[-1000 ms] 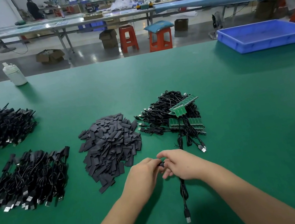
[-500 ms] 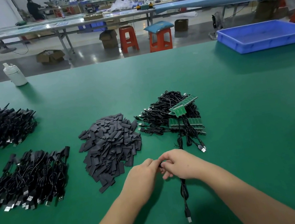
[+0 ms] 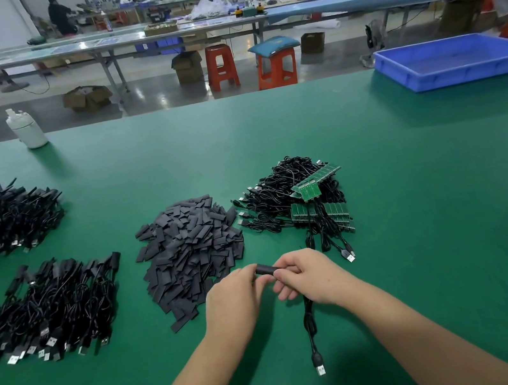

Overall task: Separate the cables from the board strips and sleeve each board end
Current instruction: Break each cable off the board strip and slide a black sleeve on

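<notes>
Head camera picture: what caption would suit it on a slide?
Both hands, left and right, hold a black sleeve on a cable over the green table.

White bottle (image 3: pixel 27 129) at far left, blue tray (image 3: pixel 458 75) far right, orange stools (image 3: pixel 276 66) beyond

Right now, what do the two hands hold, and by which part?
Both hands hold one black cable at its sleeved end: left hand and right hand pinch it; the plug hangs free.

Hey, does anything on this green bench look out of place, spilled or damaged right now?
Nothing stands out. The sleeve pile, the cables on board strips and the cable piles lie apart on the table. Both hands, left hand and right hand, hold one sleeved cable.
</notes>
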`<move>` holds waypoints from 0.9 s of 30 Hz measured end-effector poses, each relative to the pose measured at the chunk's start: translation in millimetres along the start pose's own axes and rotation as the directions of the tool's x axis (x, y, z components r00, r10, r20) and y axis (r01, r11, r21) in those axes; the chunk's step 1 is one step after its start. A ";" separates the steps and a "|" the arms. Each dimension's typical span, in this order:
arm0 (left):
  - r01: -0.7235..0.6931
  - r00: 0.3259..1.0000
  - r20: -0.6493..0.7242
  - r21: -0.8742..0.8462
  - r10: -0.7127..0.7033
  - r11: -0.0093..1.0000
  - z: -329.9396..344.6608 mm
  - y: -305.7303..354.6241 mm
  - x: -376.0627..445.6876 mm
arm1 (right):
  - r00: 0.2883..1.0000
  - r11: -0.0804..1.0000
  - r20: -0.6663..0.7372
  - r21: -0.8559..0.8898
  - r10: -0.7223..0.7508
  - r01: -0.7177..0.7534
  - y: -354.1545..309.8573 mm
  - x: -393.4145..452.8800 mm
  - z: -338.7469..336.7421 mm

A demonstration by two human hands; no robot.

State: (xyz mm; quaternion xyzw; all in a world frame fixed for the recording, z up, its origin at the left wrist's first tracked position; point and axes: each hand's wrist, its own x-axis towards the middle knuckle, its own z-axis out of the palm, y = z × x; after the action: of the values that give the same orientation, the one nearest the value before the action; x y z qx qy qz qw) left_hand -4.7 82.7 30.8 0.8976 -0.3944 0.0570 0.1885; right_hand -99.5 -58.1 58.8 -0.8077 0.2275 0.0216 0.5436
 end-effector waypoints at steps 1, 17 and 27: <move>0.000 1.000 -0.003 -0.009 0.000 1.000 -0.5 -0.5 0.2 | 1.000 1.000 0.000 0.004 -0.001 0.001 0.4 -0.2 0.0; 0.364 0.908 0.420 -0.790 0.002 0.493 -9.8 8.8 -5.1 | 0.964 0.819 -0.264 0.548 -0.026 0.172 -24.9 11.0 0.2; 0.365 0.930 0.253 -0.547 -0.267 0.753 -29.3 -39.6 6.7 | 0.900 0.995 -0.428 -0.079 -0.083 0.054 -2.9 19.0 -19.7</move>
State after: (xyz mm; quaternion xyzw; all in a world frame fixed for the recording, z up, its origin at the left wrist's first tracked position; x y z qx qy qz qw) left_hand 30.2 113.8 47.8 0.8508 -0.2484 -0.1717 0.4300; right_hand -85.5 -81.2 64.0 -0.8172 0.3125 -0.1689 0.4540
